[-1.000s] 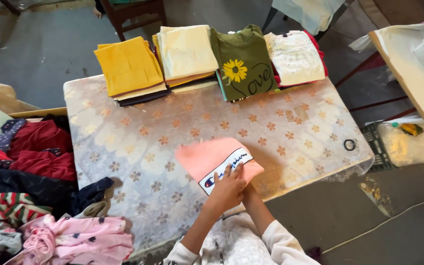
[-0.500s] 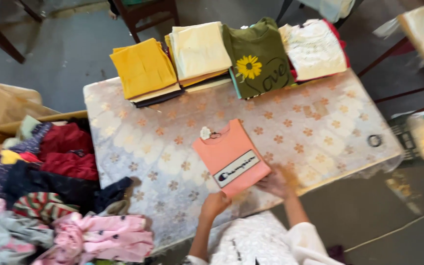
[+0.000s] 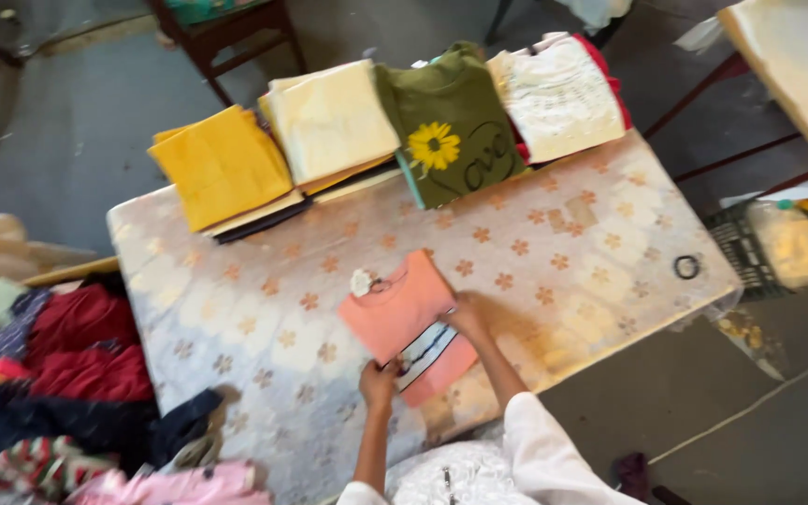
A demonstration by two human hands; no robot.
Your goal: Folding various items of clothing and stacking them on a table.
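Where the surface meets its left edge, a loose heap of unfolded garments in red, navy, striped and pink cloth (image 3: 67, 393) lies piled beside the table covered in a pale cloth printed with orange flowers (image 3: 264, 318), within reach of the person, as unsorted stock would be kept. Along the far edge, four folded stacks stand in a row: a mustard-yellow folded stack (image 3: 222, 168) near the far left corner, a cream folded stack (image 3: 329, 122) overlapping it, an olive-green folded shirt with a yellow sunflower print (image 3: 446, 126), and a white folded top over red cloth (image 3: 558, 93) toward the far right corner. Their position keeps the near half free as a working area.

Near the middle of the near edge lies the salmon-pink folded shirt with a small white flower at its collar (image 3: 399, 313), its collar toward the far edge. The left hand (image 3: 379, 382) pinches the shirt's near left corner, fingers closed on the fabric. The right hand (image 3: 465, 316) rests on the shirt's right side, fingers curled over the fold and pressing it flat, so the cloth seems held taut between both hands. A small black ring (image 3: 686, 267) lies alone near the right edge.
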